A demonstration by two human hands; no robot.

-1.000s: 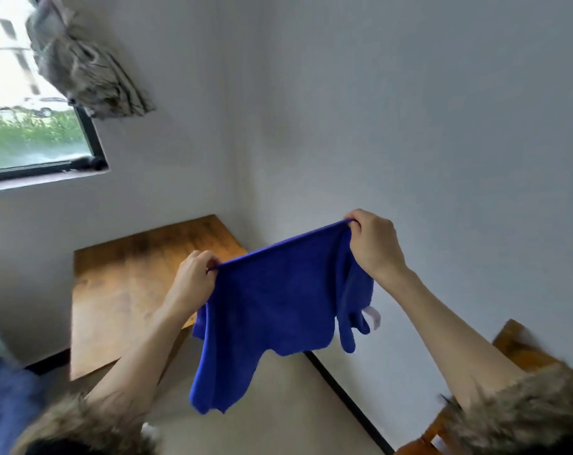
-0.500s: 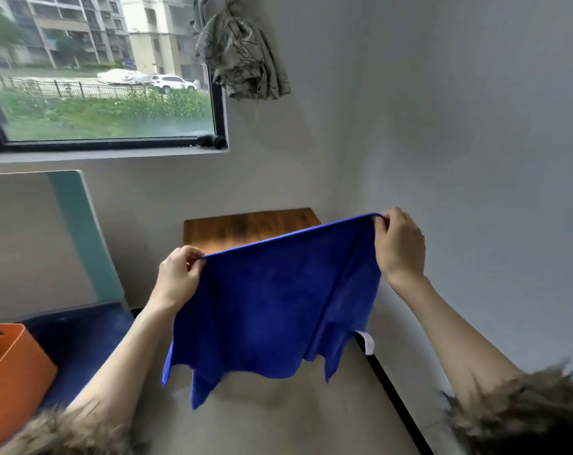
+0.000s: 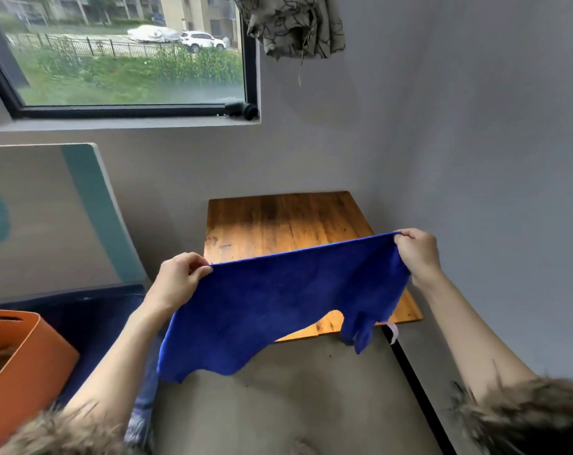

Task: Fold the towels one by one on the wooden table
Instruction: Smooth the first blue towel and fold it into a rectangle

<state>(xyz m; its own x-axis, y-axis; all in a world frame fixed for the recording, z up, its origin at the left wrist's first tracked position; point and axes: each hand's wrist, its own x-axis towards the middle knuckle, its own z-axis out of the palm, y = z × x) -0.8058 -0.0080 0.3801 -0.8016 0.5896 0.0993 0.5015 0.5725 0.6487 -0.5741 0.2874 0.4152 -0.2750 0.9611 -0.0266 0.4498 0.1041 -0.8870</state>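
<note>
A blue towel [image 3: 272,310] hangs spread in the air, stretched by its top edge between my two hands. My left hand [image 3: 176,280] pinches the top left corner. My right hand [image 3: 416,254] pinches the top right corner, a little higher. The towel's lower edge droops unevenly, and a small white label [image 3: 393,333] dangles at its lower right. Behind the towel stands the wooden table [image 3: 278,221] in the room's corner; its near part is hidden by the cloth.
An orange bin [image 3: 26,359] sits at the lower left on a dark blue surface [image 3: 98,316]. A window [image 3: 124,50] and a bunched patterned curtain [image 3: 295,24] are above. Grey walls close in behind and to the right of the table. Grey floor [image 3: 278,405] lies below.
The view has swung left and toward the table, which now sits straight ahead. Both hands have carried the stretched towel forward over the table's near edge, and the towel is spread wider.
</note>
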